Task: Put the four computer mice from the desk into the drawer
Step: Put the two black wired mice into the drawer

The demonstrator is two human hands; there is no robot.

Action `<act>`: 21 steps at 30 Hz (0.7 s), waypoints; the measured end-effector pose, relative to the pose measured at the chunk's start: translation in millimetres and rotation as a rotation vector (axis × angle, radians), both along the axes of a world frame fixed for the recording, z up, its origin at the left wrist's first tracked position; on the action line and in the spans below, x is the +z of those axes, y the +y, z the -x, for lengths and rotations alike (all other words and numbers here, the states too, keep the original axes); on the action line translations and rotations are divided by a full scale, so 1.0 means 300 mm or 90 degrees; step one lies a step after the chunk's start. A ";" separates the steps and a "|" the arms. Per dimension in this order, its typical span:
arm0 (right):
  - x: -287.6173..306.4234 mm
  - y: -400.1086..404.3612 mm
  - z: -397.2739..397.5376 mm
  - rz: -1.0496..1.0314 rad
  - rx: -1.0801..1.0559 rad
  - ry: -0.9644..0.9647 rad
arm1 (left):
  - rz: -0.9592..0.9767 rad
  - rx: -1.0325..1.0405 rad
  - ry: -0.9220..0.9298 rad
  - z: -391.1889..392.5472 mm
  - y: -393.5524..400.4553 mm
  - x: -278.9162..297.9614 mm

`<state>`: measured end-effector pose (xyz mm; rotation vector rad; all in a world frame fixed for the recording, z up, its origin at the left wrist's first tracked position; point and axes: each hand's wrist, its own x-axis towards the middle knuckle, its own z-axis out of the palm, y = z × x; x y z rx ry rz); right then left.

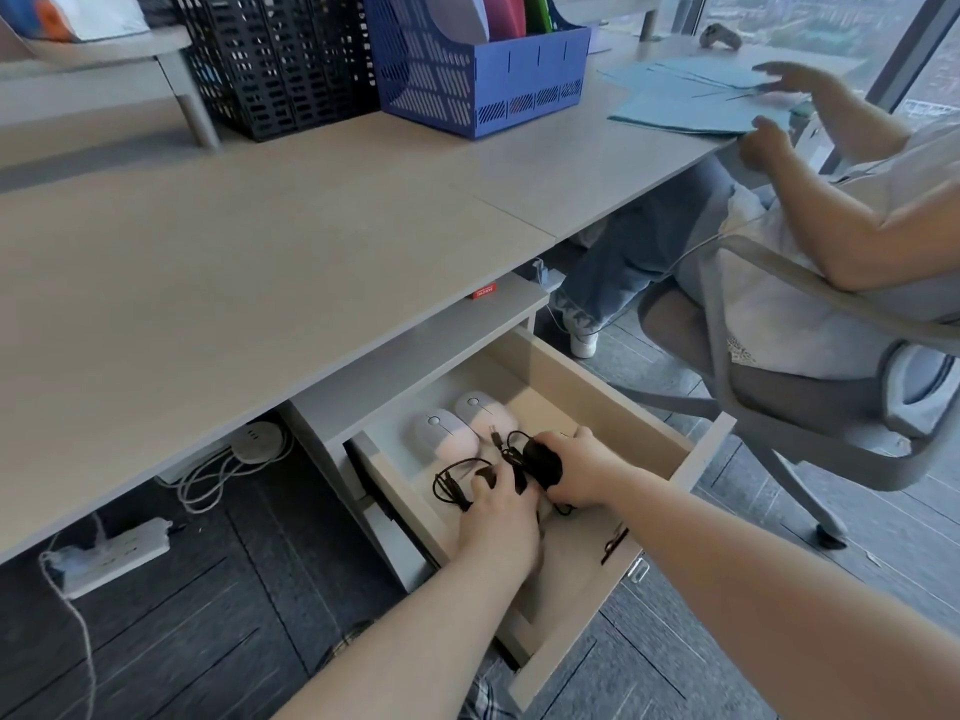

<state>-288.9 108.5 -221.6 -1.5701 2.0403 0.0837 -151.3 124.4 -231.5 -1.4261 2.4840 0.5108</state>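
The drawer (597,392) under the desk stands pulled out. Two pale grey-and-pink wireless mice (444,433) lie side by side at its back. In front of them both my hands are inside the drawer. My right hand (587,472) grips a black wired mouse (543,462), its cable looping around it. My left hand (501,517) rests on a second black wired mouse (485,474), mostly hidden under my fingers, with its cable (449,485) coiled to the left.
The desk top (234,262) carries a black mesh file rack (280,59) and a blue file holder (483,70) at the back. Another person sits in a grey chair (779,407) to the right, handling blue folders (691,101). Power strips (114,553) and cables lie on the floor.
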 end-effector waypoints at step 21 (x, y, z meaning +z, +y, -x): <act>-0.035 0.000 0.005 -0.042 0.043 0.040 | -0.027 0.117 0.087 0.032 -0.008 0.005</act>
